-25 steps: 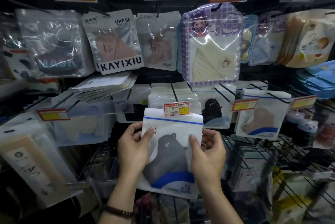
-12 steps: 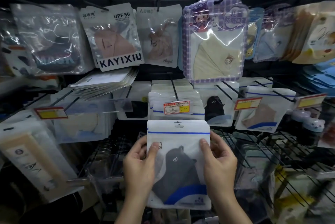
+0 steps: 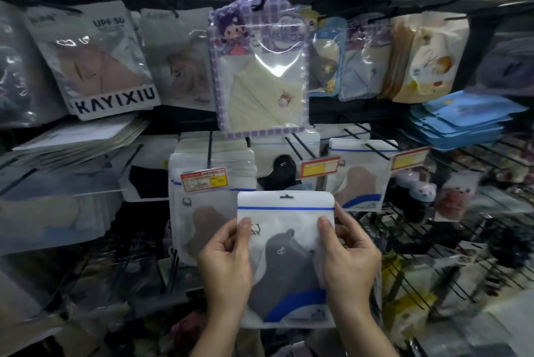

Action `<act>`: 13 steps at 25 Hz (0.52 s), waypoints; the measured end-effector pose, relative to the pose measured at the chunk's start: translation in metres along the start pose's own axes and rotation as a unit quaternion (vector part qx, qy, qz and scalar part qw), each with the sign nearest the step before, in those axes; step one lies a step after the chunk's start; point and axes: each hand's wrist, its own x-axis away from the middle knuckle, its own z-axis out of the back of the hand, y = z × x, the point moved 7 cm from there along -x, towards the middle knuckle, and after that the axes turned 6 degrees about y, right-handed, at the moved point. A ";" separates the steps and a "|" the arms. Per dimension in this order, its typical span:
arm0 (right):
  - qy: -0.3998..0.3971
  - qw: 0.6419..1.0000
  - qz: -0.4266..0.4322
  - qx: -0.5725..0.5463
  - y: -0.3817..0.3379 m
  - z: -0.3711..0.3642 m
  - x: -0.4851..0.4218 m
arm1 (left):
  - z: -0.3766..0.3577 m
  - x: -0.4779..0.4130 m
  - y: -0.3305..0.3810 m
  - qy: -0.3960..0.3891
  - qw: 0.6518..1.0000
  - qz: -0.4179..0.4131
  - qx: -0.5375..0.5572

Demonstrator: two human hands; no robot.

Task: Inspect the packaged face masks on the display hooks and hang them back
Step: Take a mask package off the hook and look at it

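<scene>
I hold a white zip packet with a dark grey face mask (image 3: 284,264) upright in front of me, free of any hook. My left hand (image 3: 226,265) grips its left edge, thumb on the front. My right hand (image 3: 348,262) grips the right edge the same way. The packet's hang hole at the top is empty. Behind and to the left, a stack of similar packets (image 3: 202,212) hangs on a hook with a red and yellow price tag (image 3: 204,180).
Black wire hooks hold many mask packets: a KAYIXIU packet (image 3: 101,67) upper left, a purple cartoon packet (image 3: 261,67) upper centre, a beige-mask packet (image 3: 359,177) to the right. Blue packets (image 3: 459,119) are stacked far right. Wire racks (image 3: 433,241) jut out lower right.
Both hands drew the grey-mask packet off the tagged hook, down and to the right. The packet behind it on that hook now shows.
</scene>
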 end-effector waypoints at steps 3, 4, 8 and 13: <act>0.022 0.999 0.012 0.022 -0.006 0.021 -0.023 | -0.030 0.011 -0.002 -0.010 1.000 -0.010 -0.016; 0.029 0.999 0.019 0.030 -0.008 0.028 -0.030 | -0.039 0.014 -0.003 -0.010 1.000 -0.013 -0.021; 0.060 0.996 0.041 0.043 -0.012 0.057 -0.055 | -0.077 0.030 -0.006 -0.015 1.000 -0.013 -0.021; 0.089 0.991 0.078 0.063 -0.017 0.090 -0.091 | -0.122 0.042 -0.025 -0.033 0.998 -0.012 -0.046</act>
